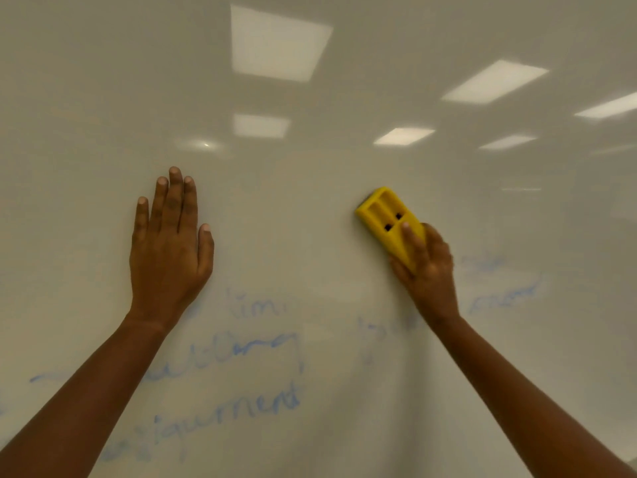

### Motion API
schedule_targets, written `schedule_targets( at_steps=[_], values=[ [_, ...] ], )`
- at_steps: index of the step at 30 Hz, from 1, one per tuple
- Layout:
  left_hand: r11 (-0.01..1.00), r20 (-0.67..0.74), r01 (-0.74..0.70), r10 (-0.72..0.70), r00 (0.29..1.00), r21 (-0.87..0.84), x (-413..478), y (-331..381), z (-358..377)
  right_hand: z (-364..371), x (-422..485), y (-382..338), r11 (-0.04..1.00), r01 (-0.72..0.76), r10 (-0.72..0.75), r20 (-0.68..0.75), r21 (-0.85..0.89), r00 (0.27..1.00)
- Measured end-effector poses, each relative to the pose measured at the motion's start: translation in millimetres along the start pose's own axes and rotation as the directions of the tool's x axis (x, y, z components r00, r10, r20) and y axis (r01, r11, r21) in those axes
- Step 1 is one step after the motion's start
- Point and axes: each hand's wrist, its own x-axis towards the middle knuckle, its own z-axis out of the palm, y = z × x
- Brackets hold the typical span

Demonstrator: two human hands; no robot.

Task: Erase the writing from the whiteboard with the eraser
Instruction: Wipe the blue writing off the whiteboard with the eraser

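your right hand (427, 270) has its fingers wrapped around the lower end of the yellow eraser (387, 222), one fingertip lying on its back near two small dark holes, the thumb side tucked under the lower edge. the eraser is pressed flat against the whiteboard (310, 201), tilted so its free end points up and to the left, and it sits above most of the remaining marks.

your left hand (169, 250) is unclenched, fingers straight and close together, thumb slightly apart, palm laid flat on the board well to the left of the eraser. it grips nothing.

both bare forearms reach up from the bottom corners of the view.

below and between the hands, faint blue writing (241, 405) remains on the board in several smeared lines; the lowest line is the clearest, the rest are half-wiped and hard to read. more pale blue traces (503, 294) sit just right of your right wrist. the upper board is bare of ink and carries reflections of ceiling light panels (275, 43).
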Motion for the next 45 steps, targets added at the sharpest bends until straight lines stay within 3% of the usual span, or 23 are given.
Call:
schedule_targets(
  at_steps=[3, 7, 12, 13, 14, 18, 22, 24, 28, 34, 38, 40, 43, 45],
  values=[
    [1.000, 0.003, -0.006, 0.006, 1.000, 0.002, 3.5, 9.5, 4.2, -12.0, 1.2, 37.9, 0.960, -0.276, 0.277, -0.019, 0.044, 0.961],
    [1.000, 0.019, -0.004, 0.005, 1.000, -0.007, 6.3, 20.0, 9.5, -21.7, -13.1, 64.9, 0.805, -0.584, 0.593, -0.107, 0.100, 0.798],
    [1.000, 0.025, 0.025, -0.025, 0.999, 0.013, 6.5, 24.6, 11.9, -14.1, -9.2, 48.1, 0.585, -0.802, 0.809, -0.158, 0.121, 0.566],
    [0.999, 0.026, 0.028, -0.029, 0.999, 0.015, 6.7, 25.2, 11.8, -11.4, -5.1, 39.5, 0.567, -0.813, 0.822, -0.159, 0.132, 0.547],
    [0.999, 0.026, 0.031, -0.031, 0.999, 0.013, 6.9, 25.8, 11.8, -8.0, -1.6, 29.3, 0.589, -0.797, 0.807, -0.158, 0.136, 0.569],
    [0.999, 0.026, 0.040, -0.040, 0.999, 0.001, 6.8, 28.2, 12.0, 3.0, 4.8, -3.1, 0.778, -0.601, 0.624, -0.112, 0.181, 0.774],
    [1.000, 0.013, 0.027, -0.027, 1.000, -0.011, 10.4, 31.5, 12.2, 2.0, 18.5, 3.1, 0.803, -0.572, 0.593, -0.128, 0.168, 0.795],
    [1.000, 0.011, -0.003, 0.003, 1.000, -0.013, 14.1, 35.4, 13.4, -2.2, 22.0, 15.3, 0.776, -0.610, 0.630, -0.139, 0.161, 0.764],
    [0.999, 0.020, -0.032, 0.032, 0.999, -0.039, 18.1, 47.0, 18.3, -13.7, 12.2, 49.5, 0.621, -0.769, 0.783, -0.167, 0.153, 0.600],
    [0.999, 0.025, -0.006, 0.008, 1.000, -0.049, 16.8, 57.9, 24.8, -27.0, -56.6, 76.6, 0.293, -0.940, 0.953, -0.135, 0.173, 0.272],
    [0.999, 0.024, -0.002, 0.003, 1.000, -0.043, 18.2, 60.2, 25.8, -30.2, -49.9, 75.9, 0.173, -0.967, 0.983, -0.089, 0.189, 0.159],
    [0.999, 0.018, -0.003, 0.004, 1.000, -0.043, 18.3, 61.3, 25.5, -27.7, -30.5, 70.0, 0.218, -0.959, 0.975, -0.080, 0.183, 0.207],
    [0.999, 0.011, -0.003, 0.004, 1.000, -0.040, 17.0, 61.1, 26.5, -20.6, 1.4, 57.1, 0.430, -0.885, 0.903, -0.080, 0.178, 0.423],
    [0.999, 0.005, -0.007, 0.007, 1.000, -0.038, 16.3, 60.7, 27.1, -17.9, 18.6, 55.7, 0.526, -0.831, 0.850, -0.094, 0.178, 0.518]
  ],
)
